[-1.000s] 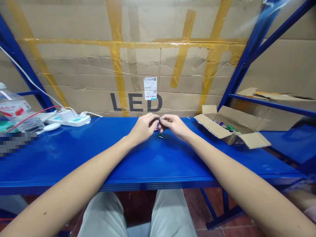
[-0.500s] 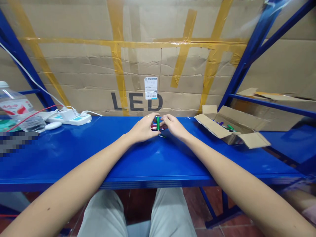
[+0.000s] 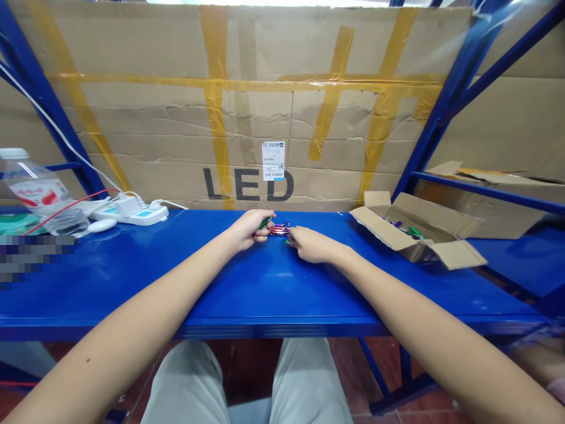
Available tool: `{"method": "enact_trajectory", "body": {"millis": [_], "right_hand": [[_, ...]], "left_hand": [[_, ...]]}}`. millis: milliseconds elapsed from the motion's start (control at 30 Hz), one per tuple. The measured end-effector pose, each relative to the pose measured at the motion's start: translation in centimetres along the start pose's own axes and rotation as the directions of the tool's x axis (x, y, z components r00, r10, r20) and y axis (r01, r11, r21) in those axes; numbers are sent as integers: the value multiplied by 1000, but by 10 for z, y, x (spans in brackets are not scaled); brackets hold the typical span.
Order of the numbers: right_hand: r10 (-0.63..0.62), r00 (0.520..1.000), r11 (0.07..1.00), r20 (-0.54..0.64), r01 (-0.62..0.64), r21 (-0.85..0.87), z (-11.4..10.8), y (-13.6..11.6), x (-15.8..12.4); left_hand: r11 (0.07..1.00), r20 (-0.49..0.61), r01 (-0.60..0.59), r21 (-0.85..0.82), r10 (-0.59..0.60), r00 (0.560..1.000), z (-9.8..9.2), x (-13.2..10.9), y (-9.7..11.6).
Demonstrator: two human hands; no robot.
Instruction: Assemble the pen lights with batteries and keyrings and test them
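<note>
My left hand [image 3: 253, 228] is closed around a shiny green cylinder [image 3: 265, 223], most of it hidden by the fingers. Opposite it, my right hand [image 3: 306, 243] is curled, fingertips down near the blue tabletop. A small green piece [image 3: 286, 241] pokes out at its fingertips; its kind is too small to make out. Between both hands lie several shiny red and purple cylinders [image 3: 279, 230] side by side on the table, partly covered by the fingers.
An open cardboard box [image 3: 415, 247] at the right holds green and purple items [image 3: 414, 232]. At the left are a power strip [image 3: 148, 217] with plugs, a white oval object [image 3: 102, 225] and a clear bottle [image 3: 39, 194]. A large LED carton [image 3: 247, 129] stands behind the blue table [image 3: 247, 294].
The green cylinder, upright between my hands before, is now tilted in my left fist. My right hand has moved lower and curled its fingers beside the red cylinders. The view has shifted slightly.
</note>
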State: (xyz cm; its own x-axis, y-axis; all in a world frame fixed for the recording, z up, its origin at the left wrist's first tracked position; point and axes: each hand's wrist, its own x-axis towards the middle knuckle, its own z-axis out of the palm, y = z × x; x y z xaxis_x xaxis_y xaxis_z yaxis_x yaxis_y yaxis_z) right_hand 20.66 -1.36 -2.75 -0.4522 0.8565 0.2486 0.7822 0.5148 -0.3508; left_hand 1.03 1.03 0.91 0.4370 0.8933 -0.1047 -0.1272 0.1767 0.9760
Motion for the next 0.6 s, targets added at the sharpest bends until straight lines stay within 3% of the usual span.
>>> {"method": "enact_trajectory", "body": {"millis": [167,267,467,600], "right_hand": [[77,971,964,-226,-15,267,3,1,6],[31,967,933,-252,62,353,7,-1,8],[-131,967,934,-216,194,300,9,-7,5],[-157,958,951,-242,212,224,13,-6,5]], "left_hand": [[978,10,-37,207,36,999,7,1,-13],[945,42,-146,293,140,989,12,1,-19],[859,-69,-209,467,272,960,18,0,-24],[875,-41,-242,418,285,958,16,1,-24]]}}
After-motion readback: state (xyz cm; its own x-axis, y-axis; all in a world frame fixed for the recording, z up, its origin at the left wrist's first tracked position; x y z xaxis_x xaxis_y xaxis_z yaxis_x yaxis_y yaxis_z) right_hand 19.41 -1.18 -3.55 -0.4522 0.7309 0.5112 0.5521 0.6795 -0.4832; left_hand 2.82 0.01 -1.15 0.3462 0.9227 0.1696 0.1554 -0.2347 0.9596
